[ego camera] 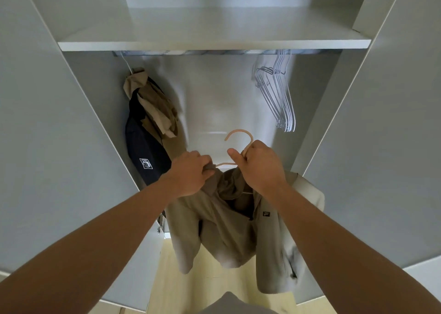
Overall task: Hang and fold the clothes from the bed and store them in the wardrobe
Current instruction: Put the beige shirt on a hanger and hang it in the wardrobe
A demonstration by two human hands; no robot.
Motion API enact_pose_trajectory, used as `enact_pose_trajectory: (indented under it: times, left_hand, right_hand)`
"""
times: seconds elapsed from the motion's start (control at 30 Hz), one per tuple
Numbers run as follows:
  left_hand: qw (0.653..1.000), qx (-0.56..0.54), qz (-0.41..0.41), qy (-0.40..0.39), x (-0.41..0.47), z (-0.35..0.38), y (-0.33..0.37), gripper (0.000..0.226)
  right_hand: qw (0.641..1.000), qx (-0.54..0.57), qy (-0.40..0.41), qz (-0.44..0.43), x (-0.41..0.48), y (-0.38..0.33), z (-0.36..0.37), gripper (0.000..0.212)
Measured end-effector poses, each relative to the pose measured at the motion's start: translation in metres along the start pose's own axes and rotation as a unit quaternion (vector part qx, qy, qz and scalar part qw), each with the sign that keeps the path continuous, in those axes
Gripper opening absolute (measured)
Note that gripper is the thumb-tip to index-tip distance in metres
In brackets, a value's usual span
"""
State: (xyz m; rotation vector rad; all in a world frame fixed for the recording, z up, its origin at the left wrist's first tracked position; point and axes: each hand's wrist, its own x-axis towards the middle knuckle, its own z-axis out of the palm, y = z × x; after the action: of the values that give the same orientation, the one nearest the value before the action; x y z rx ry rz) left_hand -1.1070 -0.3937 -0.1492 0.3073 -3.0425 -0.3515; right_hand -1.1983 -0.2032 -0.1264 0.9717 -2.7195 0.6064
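A beige jacket [229, 220] with a small dark chest logo hangs on a peach plastic hanger [239, 133], held in front of the open wardrobe. My right hand [259, 164] grips the hanger's neck just below the hook. My left hand [191, 174] pinches the jacket's collar fabric at the hanger's left shoulder. The hanger's hook is well below the metal rail [214, 52], not touching it. The hanger's right arm is hidden under the jacket.
A dark navy jacket with a white patch [145, 151] and a tan garment [155, 103] hang at the rail's left end. Several empty white hangers [279, 94] hang at the right. A white shelf [214, 44] sits above the rail. Wardrobe doors stand open on both sides.
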Motion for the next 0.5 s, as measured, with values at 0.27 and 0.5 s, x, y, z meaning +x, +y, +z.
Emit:
enact_pose_trajectory:
  times: [0.27, 0.5]
  left_hand:
    - [0.987, -0.142, 0.053, 0.054, 0.013, -0.019, 0.008, 0.012]
    - [0.99, -0.09, 0.06, 0.087, 0.013, -0.026, 0.019, 0.035]
  right_hand:
    - [0.993, -0.061, 0.042, 0.092, 0.018, 0.025, -0.035, 0.064]
    - [0.991, 0.106, -0.048, 0.063, 0.012, 0.023, -0.036, 0.068]
